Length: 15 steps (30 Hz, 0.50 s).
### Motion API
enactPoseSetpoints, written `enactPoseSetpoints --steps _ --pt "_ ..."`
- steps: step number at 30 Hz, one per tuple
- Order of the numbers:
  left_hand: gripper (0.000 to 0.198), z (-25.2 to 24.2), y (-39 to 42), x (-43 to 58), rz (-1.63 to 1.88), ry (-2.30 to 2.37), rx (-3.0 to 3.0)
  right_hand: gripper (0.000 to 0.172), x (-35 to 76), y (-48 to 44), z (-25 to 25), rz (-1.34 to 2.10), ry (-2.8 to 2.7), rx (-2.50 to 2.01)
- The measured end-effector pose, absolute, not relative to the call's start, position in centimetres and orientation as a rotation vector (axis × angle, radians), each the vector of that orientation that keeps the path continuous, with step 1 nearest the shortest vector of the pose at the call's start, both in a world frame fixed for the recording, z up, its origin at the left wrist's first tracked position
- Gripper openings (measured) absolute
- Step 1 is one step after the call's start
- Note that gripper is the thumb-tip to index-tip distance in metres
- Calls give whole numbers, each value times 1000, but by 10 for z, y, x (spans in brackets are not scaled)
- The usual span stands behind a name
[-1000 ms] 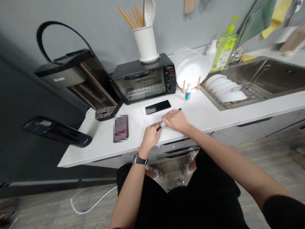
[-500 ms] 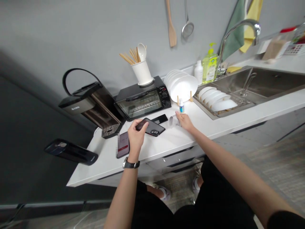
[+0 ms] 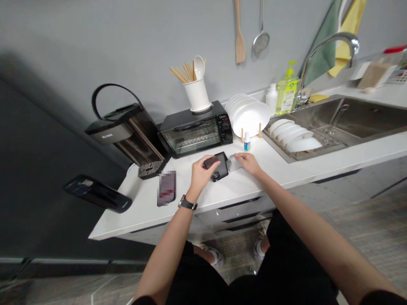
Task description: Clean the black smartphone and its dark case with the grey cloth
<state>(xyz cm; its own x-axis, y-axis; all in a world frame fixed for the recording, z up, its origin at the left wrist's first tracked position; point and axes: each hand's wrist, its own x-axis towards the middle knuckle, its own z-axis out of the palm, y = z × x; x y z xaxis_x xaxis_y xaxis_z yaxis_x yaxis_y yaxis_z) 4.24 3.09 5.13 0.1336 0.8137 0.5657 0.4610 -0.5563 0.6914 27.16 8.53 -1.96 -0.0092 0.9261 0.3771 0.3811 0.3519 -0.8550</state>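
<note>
My left hand point(image 3: 202, 172) grips a black smartphone point(image 3: 221, 166) by its left side, its camera lenses facing up, above the white counter point(image 3: 219, 197). My right hand point(image 3: 249, 162) pinches a crumpled light grey cloth point(image 3: 234, 163) close to the phone's right edge; whether the two touch I cannot tell. Just behind my right hand stands a small spray bottle point(image 3: 247, 143) with a blue label. Another phone point(image 3: 166, 188), its screen pixelated, lies on the counter left of my left hand.
Behind my hands is a black toaster oven point(image 3: 196, 134) with a white utensil holder point(image 3: 197, 95) on top. White plates point(image 3: 251, 117) stand in a rack beside the steel sink point(image 3: 365, 123). A dark water dispenser point(image 3: 127, 131) and a dark bottle point(image 3: 97, 194) are at the left.
My left hand has moved right with the smartphone and turned it, bringing it beside the cloth. The black slab behind it is now mostly hidden. The camera view has shifted slightly.
</note>
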Motion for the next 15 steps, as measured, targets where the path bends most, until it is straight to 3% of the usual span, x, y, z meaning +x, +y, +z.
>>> enactPoseSetpoints --steps 9,15 --pt "29 32 78 41 1235 1125 2263 73 271 77 -14 561 -1466 -1205" --pt "36 27 92 43 1270 1045 2283 63 252 80 28 322 -1366 -1137"
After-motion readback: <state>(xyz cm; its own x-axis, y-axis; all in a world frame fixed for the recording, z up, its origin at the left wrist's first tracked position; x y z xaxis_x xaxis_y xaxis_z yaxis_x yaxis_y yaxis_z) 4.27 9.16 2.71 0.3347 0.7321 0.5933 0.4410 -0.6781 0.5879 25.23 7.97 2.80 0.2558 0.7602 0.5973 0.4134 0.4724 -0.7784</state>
